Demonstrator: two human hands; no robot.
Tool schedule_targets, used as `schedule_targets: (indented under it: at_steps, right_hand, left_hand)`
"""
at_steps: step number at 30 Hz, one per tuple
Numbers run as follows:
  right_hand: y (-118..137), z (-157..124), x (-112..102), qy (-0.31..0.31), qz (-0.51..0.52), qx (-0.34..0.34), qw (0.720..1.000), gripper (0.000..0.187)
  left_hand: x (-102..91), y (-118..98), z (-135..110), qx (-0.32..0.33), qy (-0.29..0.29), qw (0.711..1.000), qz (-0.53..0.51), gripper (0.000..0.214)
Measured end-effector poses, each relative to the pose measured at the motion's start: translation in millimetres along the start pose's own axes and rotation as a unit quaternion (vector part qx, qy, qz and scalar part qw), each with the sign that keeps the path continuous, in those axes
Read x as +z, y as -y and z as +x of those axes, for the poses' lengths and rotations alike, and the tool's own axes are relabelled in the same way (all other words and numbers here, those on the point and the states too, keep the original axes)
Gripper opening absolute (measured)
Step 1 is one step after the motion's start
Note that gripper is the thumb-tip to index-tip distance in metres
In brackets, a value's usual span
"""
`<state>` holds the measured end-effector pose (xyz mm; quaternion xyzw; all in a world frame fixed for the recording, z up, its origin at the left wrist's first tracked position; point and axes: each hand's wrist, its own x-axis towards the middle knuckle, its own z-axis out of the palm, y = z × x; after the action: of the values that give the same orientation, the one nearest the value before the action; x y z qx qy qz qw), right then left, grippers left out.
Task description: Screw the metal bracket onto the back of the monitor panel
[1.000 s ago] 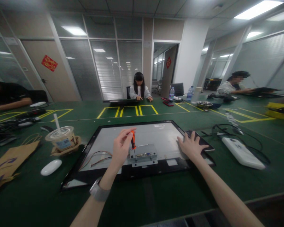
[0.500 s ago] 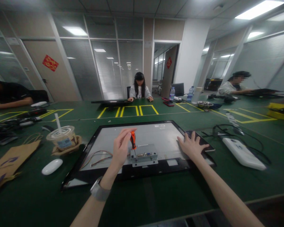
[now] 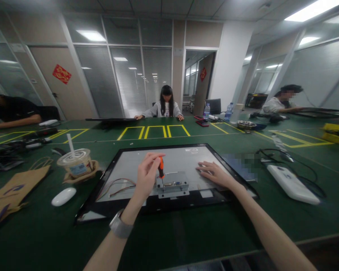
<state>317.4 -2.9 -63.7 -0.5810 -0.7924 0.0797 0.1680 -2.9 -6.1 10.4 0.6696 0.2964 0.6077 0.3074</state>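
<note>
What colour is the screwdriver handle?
The screwdriver handle is orange and black; the head view shows it best.

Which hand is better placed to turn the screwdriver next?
Probably the left hand: it holds the screwdriver, tip down at the metal bracket. The right hand is over the panel, holding no tool.

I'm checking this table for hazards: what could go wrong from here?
The orange-and-black screwdriver in the left hand points down at the silvery metal bracket; a slip could scratch the flat, black-framed grey panel beneath. The lidded clear plastic cup with a white straw stands near the panel's left edge; a knock might spill its drink onto it. The thin loose wires lying on the panel near the left hand could get snagged.
</note>
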Motion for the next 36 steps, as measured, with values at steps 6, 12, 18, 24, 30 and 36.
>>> schedule_targets:
  at_steps: [6,12,18,24,30,36]
  right_hand:
    - [-3.7,1.2,0.8,-0.001,0.012,0.003,1.0,0.047]
    - [-2.4,1.0,0.3,-0.001,0.013,0.001,1.0,0.046]
    - [-3.3,1.9,4.2,-0.029,-0.025,0.026,0.999,0.045]
    - [2.3,0.0,7.5,-0.133,-0.198,0.239,0.941,0.052]
    - [4.8,-2.8,8.0,-0.104,-0.177,0.408,0.89,0.075]
    - [1.3,-3.5,7.0,-0.11,-0.165,0.426,0.883,0.08]
  left_hand:
    - [-1.7,2.5,-0.5,-0.011,0.01,1.0,-0.011,0.024]
    - [0.4,1.0,-1.1,0.009,-0.002,1.0,0.012,0.015]
    - [0.0,0.6,-1.8,0.0,0.014,1.0,0.003,0.022]
    - [-0.6,0.0,-0.2,-0.002,0.008,1.0,0.011,0.021]
    - [0.2,1.2,-0.1,0.007,0.002,1.0,0.012,0.021]
    - [-1.5,3.9,0.4,0.009,0.006,1.0,0.018,0.021]
